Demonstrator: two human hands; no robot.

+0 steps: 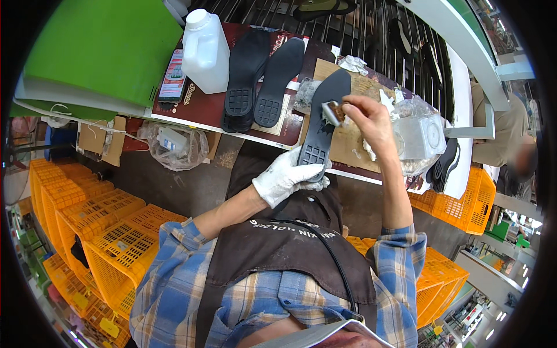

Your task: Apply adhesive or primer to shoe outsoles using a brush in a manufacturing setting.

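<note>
My left hand point(289, 176), in a white glove, is closed around the heel end of a black shoe sole point(329, 107), which tilts up over the table edge with its toe pointing away from me. My bare right hand point(371, 122) pinches a small brush point(335, 112) with a brown handle and a pale head. The brush head meets the face of the sole near its middle, where a dark, wet-looking patch shows. More black soles point(280, 75) lie to the left, some of them stacked point(246, 75).
A white jug point(209, 52) stands beside the stacked soles, near a phone point(174, 75). A stained cardboard sheet point(354, 148) lies under the work. At right sits a clear container point(422, 136) in plastic. Metal rollers point(371, 35) run behind; orange crates point(125, 232) flank me.
</note>
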